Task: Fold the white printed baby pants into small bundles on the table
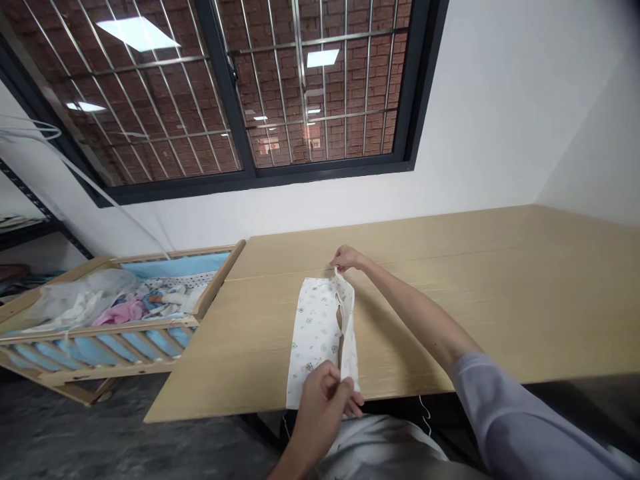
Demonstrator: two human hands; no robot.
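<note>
A small white printed baby garment (pixel 316 330) lies folded lengthwise on the wooden table (pixel 500 293), stretching from the near edge toward the middle. My left hand (pixel 325 393) pinches the garment's near end at the table's front edge, fingers closed on the cloth. My right hand (pixel 346 259) reaches forward with the arm extended and pinches the far end of the garment. The cloth is held taut between both hands.
A wooden crib (pixel 120 327) with blue lining stands against the table's left side, holding several crumpled baby clothes (pixel 125 303). A barred window (pixel 250 87) fills the wall behind. Dark shelving (pixel 20 220) is at the far left. Dark floor lies below.
</note>
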